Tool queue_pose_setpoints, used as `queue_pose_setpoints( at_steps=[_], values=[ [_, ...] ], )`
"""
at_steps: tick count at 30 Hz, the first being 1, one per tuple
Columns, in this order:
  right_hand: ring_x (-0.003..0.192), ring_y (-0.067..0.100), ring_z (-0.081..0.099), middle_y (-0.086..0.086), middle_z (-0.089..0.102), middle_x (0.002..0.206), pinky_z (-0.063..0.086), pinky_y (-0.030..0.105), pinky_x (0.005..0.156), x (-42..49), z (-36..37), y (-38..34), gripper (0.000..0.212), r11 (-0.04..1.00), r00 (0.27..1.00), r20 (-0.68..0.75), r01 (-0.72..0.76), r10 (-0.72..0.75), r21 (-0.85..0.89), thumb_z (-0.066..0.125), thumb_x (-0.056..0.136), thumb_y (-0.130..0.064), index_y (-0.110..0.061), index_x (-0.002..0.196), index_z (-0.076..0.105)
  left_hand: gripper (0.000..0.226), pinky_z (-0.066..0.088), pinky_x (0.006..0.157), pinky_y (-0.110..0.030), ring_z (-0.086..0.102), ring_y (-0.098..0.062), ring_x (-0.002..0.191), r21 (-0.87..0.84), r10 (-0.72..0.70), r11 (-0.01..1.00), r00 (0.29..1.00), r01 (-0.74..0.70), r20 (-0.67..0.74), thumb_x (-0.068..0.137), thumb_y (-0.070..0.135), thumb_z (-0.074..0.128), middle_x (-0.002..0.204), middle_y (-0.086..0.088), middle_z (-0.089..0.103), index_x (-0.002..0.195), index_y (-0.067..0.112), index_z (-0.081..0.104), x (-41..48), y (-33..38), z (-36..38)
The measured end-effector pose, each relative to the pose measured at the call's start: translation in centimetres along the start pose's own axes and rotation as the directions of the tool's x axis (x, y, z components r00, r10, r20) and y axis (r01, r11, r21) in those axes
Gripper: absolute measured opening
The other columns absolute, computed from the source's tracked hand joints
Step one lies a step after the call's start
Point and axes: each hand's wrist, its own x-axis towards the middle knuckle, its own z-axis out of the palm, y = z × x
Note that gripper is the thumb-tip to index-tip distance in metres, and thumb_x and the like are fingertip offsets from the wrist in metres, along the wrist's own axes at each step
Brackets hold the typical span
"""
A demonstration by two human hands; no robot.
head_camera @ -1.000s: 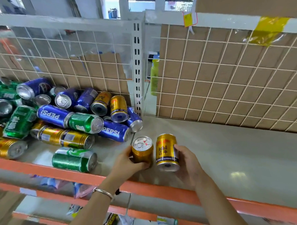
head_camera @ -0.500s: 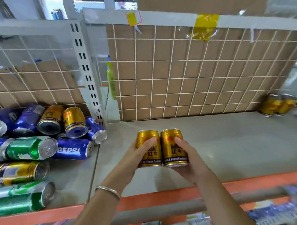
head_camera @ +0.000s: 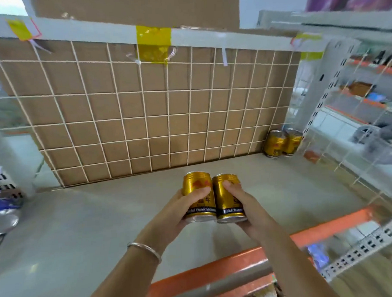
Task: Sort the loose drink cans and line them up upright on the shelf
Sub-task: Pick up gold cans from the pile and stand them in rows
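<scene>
My left hand [head_camera: 182,207] grips a gold can [head_camera: 196,184] and my right hand [head_camera: 244,204] grips a second gold can [head_camera: 226,194]. Both cans are upright, side by side and touching, held just above the grey shelf [head_camera: 93,231] near its middle. Two more gold cans [head_camera: 280,143] stand upright in the back right corner of the shelf, against the wire grid. At the far left edge lie a blue can [head_camera: 4,197] and a silver can end [head_camera: 2,220].
A cardboard sheet behind a white wire grid [head_camera: 144,110] forms the back wall. An orange front rail [head_camera: 218,273] edges the shelf. A wire side panel [head_camera: 358,141] closes the right end, with other shelving beyond it.
The view has swung right, so the heap of loose cans has slid almost out of sight. Both hands have carried the two gold cans rightward along the shelf, still upright and together.
</scene>
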Motion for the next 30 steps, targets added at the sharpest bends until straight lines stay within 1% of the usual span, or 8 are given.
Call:
queue_pose_setpoints(
  at_steps=[4,8,11,13,16,20,23,30],
  values=[
    [0.098,0.034,0.068,0.016,0.07,0.109,0.056,0.047,0.081,1.0,-7.6,-2.9,0.07,0.996,1.0,-0.019,0.017,-0.019,-0.083,0.078,0.063,-0.044,-0.013,0.123,0.058,0.054,0.051,0.095,-0.037,0.068,-0.022,0.101,0.159,0.001,0.987,1.0,0.002,-0.021,0.073,0.04,0.076,0.107,-0.007,0.072,0.118,0.014,0.061,4.9,-0.4,5.8],
    [0.081,0.029,0.07,0.015,0.073,0.098,0.056,0.039,0.066,1.8,-14.9,-5.5,0.05,0.997,0.994,-0.106,0.02,-0.027,-0.072,0.071,0.068,-0.038,-0.013,0.11,0.065,0.067,0.051,0.094,-0.035,0.067,-0.015,0.099,0.348,0.066,0.936,0.996,-0.045,-0.051,0.05,0.044,0.085,0.104,0.002,0.072,0.111,0.025,0.065,9.8,-1.2,11.5],
    [0.083,0.025,0.071,0.01,0.074,0.096,0.055,0.036,0.069,2.8,-19.7,-7.1,0.038,0.99,0.988,-0.128,0.07,-0.086,-0.122,0.071,0.074,-0.036,-0.015,0.106,0.067,0.049,0.051,0.081,-0.019,0.065,-0.009,0.097,0.409,0.065,0.912,0.996,-0.035,-0.06,0.062,0.032,0.086,0.1,0.007,0.071,0.106,0.028,0.065,13.2,-1.7,15.4],
    [0.085,0.02,0.071,0.004,0.075,0.093,0.056,0.037,0.076,3.8,-22.3,-8.1,0.041,0.979,0.979,-0.15,0.11,-0.136,-0.169,0.074,0.069,-0.036,-0.014,0.104,0.068,0.044,0.049,0.082,-0.021,0.064,-0.012,0.098,0.409,0.083,0.912,0.991,-0.034,-0.103,0.066,0.027,0.083,0.103,0.004,0.07,0.106,0.025,0.064,15.5,-2.0,17.3],
    [0.099,0.021,0.069,0.002,0.073,0.104,0.053,0.045,0.09,5.7,-25.4,-9.2,0.054,0.952,0.97,-0.118,0.175,-0.21,-0.252,0.081,0.067,-0.039,-0.015,0.113,0.065,0.05,0.048,0.084,-0.027,0.063,-0.015,0.099,0.411,0.127,0.911,0.976,-0.044,-0.178,0.066,0.022,0.084,0.106,0.001,0.068,0.11,0.021,0.061,18.8,-2.6,19.2],
    [0.103,0.012,0.064,-0.004,0.068,0.115,0.052,0.029,0.085,8.3,-27.9,-9.8,0.04,0.903,0.94,-0.12,0.263,-0.319,-0.34,0.069,0.084,-0.032,-0.023,0.122,0.059,0.06,0.045,0.082,-0.026,0.06,-0.015,0.097,0.405,0.174,0.912,0.957,-0.069,-0.23,0.066,0.013,0.083,0.109,-0.001,0.065,0.121,0.014,0.057,22.7,-2.8,20.6],
    [0.117,0.012,0.056,-0.009,0.059,0.128,0.046,0.036,0.098,9.8,-28.8,-10.0,0.053,0.845,0.915,-0.095,0.317,-0.391,-0.43,0.068,0.084,-0.039,-0.031,0.132,0.049,0.061,0.045,0.084,-0.025,0.059,-0.015,0.098,0.451,0.229,0.887,0.943,-0.101,-0.24,0.067,0.012,0.083,0.109,0.001,0.064,0.121,0.016,0.056,24.7,-3.1,21.3],
    [0.134,0.018,0.039,0.0,0.042,0.147,0.032,0.034,0.11,12.0,-31.2,-10.1,0.068,0.729,0.903,-0.036,0.321,-0.428,-0.605,0.059,0.092,-0.008,-0.022,0.149,0.024,0.07,0.041,0.086,-0.017,0.059,-0.012,0.106,0.626,0.32,0.769,0.926,-0.13,-0.201,0.063,0.019,0.085,0.12,-0.002,0.064,0.126,0.012,0.055,28.2,-3.7,22.0]
  ],
)
